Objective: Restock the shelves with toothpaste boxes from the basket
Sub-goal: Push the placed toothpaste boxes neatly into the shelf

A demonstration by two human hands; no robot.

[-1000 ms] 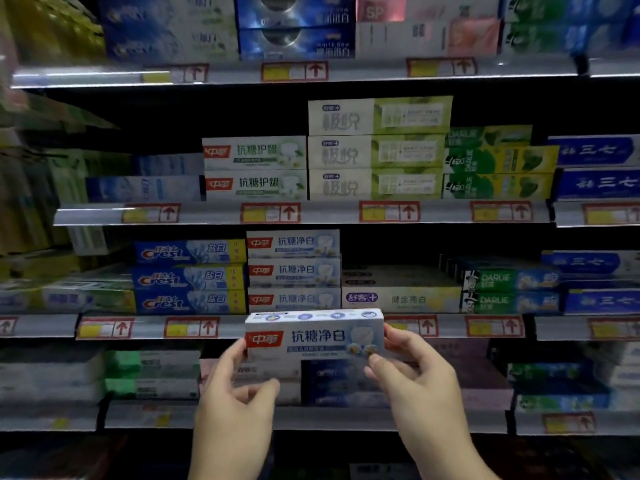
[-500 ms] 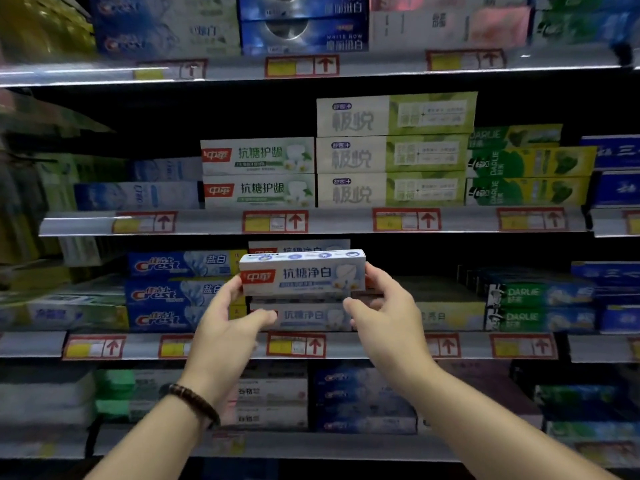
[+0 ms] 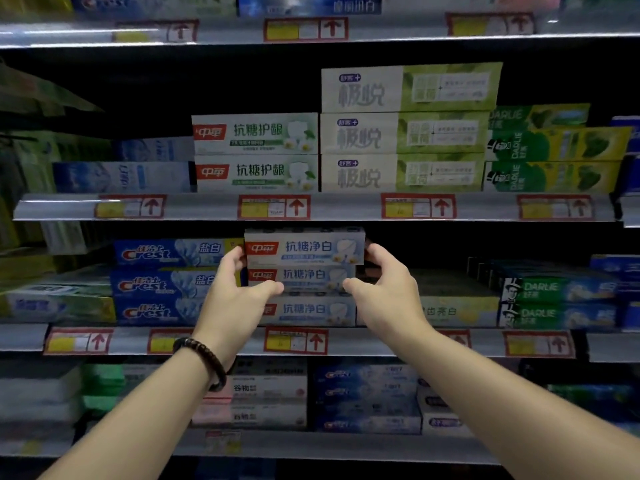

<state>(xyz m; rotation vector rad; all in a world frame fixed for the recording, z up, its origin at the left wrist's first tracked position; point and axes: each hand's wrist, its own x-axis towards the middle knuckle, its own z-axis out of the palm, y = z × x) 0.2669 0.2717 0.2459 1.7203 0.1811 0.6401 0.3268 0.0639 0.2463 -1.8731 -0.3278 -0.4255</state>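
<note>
Head view: I see the toothpaste box (image 3: 304,247) topping a stack on the shelf (image 3: 130,341).
My left grip (image 3: 239,289) clasps its 9 o'clock end and my right grip (image 3: 384,289) its 3 o'clock end. Two matching boxes (image 3: 304,308) lie at its 6 o'clock, Crest boxes (image 3: 162,252) at 9 o'clock.

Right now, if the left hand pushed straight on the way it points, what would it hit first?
Likely the top Crest box, right beside the left hand gripping the white-blue toothpaste box; depth is unclear.
</note>
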